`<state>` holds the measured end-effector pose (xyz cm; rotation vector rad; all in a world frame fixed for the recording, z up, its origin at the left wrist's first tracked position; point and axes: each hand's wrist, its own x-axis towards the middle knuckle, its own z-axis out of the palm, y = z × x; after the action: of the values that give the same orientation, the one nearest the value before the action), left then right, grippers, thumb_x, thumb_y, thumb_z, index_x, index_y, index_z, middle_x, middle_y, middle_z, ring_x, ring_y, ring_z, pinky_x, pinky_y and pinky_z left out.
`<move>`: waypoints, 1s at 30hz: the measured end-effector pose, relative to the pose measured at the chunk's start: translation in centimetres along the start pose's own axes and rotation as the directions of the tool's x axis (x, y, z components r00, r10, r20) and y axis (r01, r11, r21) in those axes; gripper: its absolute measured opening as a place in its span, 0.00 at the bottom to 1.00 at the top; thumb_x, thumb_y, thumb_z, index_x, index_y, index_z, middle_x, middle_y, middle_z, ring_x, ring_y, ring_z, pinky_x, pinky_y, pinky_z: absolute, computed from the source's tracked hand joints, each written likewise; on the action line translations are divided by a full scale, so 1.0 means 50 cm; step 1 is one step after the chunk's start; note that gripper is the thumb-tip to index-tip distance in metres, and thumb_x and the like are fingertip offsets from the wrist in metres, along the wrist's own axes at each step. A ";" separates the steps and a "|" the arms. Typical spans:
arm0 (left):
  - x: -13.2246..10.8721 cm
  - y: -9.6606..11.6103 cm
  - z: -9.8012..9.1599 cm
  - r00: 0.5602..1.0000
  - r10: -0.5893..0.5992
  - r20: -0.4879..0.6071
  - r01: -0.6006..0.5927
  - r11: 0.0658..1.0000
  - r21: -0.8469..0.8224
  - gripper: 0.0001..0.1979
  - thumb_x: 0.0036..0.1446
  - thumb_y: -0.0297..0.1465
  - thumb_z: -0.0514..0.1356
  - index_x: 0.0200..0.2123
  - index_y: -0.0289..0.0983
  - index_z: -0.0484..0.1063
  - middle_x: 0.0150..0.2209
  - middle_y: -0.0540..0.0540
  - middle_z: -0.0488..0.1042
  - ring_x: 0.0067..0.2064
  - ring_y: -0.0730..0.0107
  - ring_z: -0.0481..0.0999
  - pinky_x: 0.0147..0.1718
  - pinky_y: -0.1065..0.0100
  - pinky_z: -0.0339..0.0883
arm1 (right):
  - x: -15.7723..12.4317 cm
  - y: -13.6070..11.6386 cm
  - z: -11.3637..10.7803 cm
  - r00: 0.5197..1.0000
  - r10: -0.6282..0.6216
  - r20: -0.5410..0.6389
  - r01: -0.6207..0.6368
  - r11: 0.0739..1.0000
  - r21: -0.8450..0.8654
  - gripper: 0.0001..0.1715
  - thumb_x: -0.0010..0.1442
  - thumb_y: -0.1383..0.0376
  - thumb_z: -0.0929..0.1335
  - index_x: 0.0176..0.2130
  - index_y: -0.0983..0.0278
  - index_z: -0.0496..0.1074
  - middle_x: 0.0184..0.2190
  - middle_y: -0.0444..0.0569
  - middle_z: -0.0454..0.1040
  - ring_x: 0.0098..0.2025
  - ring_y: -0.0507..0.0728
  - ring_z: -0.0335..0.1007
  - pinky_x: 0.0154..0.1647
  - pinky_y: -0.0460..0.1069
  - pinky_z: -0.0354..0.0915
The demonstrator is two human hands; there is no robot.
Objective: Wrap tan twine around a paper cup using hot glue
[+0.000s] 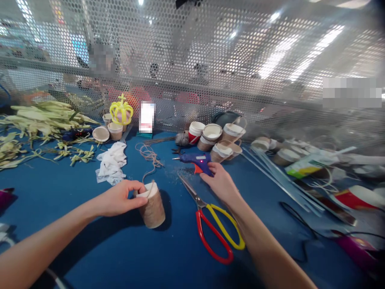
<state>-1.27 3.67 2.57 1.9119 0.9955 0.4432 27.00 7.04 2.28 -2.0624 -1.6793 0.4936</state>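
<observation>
My left hand grips the rim of a paper cup wrapped in brown twine, which stands upside down on the blue table. A loose twine tail runs from the cup toward the back. My right hand closes around the handle of a blue hot glue gun, whose nozzle points left and rests near the table. Red and yellow scissors lie just under my right wrist, blades pointing up-left.
Several paper cups cluster behind the glue gun. Clear glue sticks lie at the right with more cups and packaging. A crumpled white cloth, a yellow crown and dried leaves sit at the left. A perforated metal screen closes the back.
</observation>
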 end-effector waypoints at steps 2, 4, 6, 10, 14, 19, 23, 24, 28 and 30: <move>0.004 -0.004 0.003 0.998 -0.001 -0.063 -0.002 0.999 -0.046 0.10 0.53 0.35 0.53 0.24 0.34 0.64 0.26 0.51 0.67 0.31 0.71 0.65 0.33 0.71 0.59 | -0.040 -0.020 -0.018 0.996 -0.063 0.065 0.054 0.991 0.124 0.19 0.57 0.64 0.64 0.48 0.67 0.62 0.41 0.52 0.74 0.40 0.55 0.72 0.36 0.47 0.67; 0.009 -0.009 0.008 0.991 -0.024 -0.130 0.013 0.996 -0.087 0.12 0.53 0.36 0.53 0.24 0.34 0.64 0.25 0.51 0.67 0.30 0.72 0.64 0.32 0.71 0.59 | -0.083 -0.039 -0.026 0.977 -0.093 0.193 0.034 0.956 0.292 0.14 0.55 0.59 0.64 0.37 0.67 0.68 0.28 0.48 0.75 0.28 0.55 0.72 0.26 0.47 0.67; 0.011 -0.013 0.014 0.984 -0.049 -0.170 0.032 0.994 -0.105 0.12 0.53 0.37 0.53 0.24 0.34 0.64 0.23 0.51 0.66 0.29 0.72 0.64 0.31 0.72 0.59 | -0.120 -0.056 -0.025 0.965 -0.134 0.226 0.036 0.920 0.391 0.14 0.53 0.57 0.65 0.30 0.67 0.70 0.21 0.46 0.71 0.22 0.53 0.68 0.23 0.47 0.65; 0.012 -0.015 0.020 0.983 -0.053 -0.177 0.041 0.997 -0.071 0.13 0.52 0.38 0.54 0.24 0.34 0.64 0.24 0.50 0.68 0.29 0.71 0.65 0.31 0.71 0.60 | -0.165 -0.079 -0.006 0.959 -0.214 0.187 0.093 0.858 0.504 0.15 0.50 0.57 0.65 0.34 0.65 0.71 0.19 0.43 0.68 0.19 0.51 0.63 0.21 0.47 0.65; 0.009 -0.013 0.017 0.981 -0.049 -0.188 0.048 0.999 -0.008 0.12 0.52 0.37 0.54 0.25 0.34 0.66 0.27 0.49 0.70 0.31 0.70 0.66 0.32 0.70 0.60 | -0.180 -0.090 0.006 0.967 -0.126 0.223 0.014 0.894 0.447 0.13 0.48 0.56 0.65 0.25 0.63 0.70 0.13 0.41 0.64 0.16 0.51 0.61 0.17 0.46 0.62; 0.010 -0.017 0.015 0.983 -0.049 -0.178 0.046 0.999 -0.021 0.13 0.53 0.38 0.54 0.27 0.34 0.69 0.27 0.48 0.71 0.31 0.70 0.67 0.32 0.70 0.61 | -0.185 -0.096 0.005 0.960 -0.218 0.176 0.122 0.889 0.441 0.07 0.47 0.59 0.66 0.24 0.60 0.69 0.10 0.40 0.62 0.14 0.53 0.62 0.15 0.47 0.60; 0.011 -0.018 0.017 0.984 -0.031 -0.178 0.030 1.000 -0.008 0.13 0.54 0.38 0.54 0.27 0.34 0.70 0.27 0.49 0.71 0.31 0.71 0.67 0.32 0.71 0.61 | -0.193 -0.088 0.012 0.960 -0.218 0.177 0.139 0.916 0.375 0.06 0.47 0.60 0.67 0.24 0.60 0.69 0.09 0.39 0.61 0.14 0.53 0.62 0.14 0.46 0.59; 0.011 -0.018 0.018 0.983 -0.026 -0.179 0.025 1.000 -0.006 0.13 0.54 0.38 0.55 0.27 0.34 0.70 0.27 0.49 0.71 0.31 0.71 0.67 0.31 0.71 0.61 | -0.195 -0.085 0.015 0.961 -0.216 0.175 0.144 0.925 0.351 0.06 0.47 0.61 0.67 0.24 0.61 0.69 0.09 0.38 0.61 0.13 0.52 0.62 0.14 0.46 0.59; 0.010 -0.014 0.018 0.984 -0.005 -0.178 0.003 1.000 -0.012 0.12 0.53 0.37 0.55 0.28 0.34 0.71 0.28 0.49 0.72 0.31 0.71 0.68 0.31 0.71 0.61 | -0.200 -0.075 0.024 0.958 -0.224 0.176 0.155 0.928 0.339 0.07 0.48 0.60 0.67 0.26 0.61 0.68 0.11 0.38 0.63 0.13 0.51 0.61 0.14 0.46 0.60; 0.008 -0.012 0.017 0.985 0.014 -0.169 -0.019 0.999 -0.028 0.10 0.53 0.36 0.56 0.30 0.34 0.71 0.29 0.48 0.74 0.32 0.70 0.69 0.33 0.71 0.62 | -0.199 -0.073 0.025 0.957 -0.220 0.187 0.150 0.931 0.332 0.07 0.48 0.60 0.67 0.27 0.61 0.69 0.10 0.38 0.62 0.12 0.51 0.61 0.14 0.45 0.59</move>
<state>-0.75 3.66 1.59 1.8813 1.0771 0.6347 21.31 -1.95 3.23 -1.6498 -1.7651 0.8921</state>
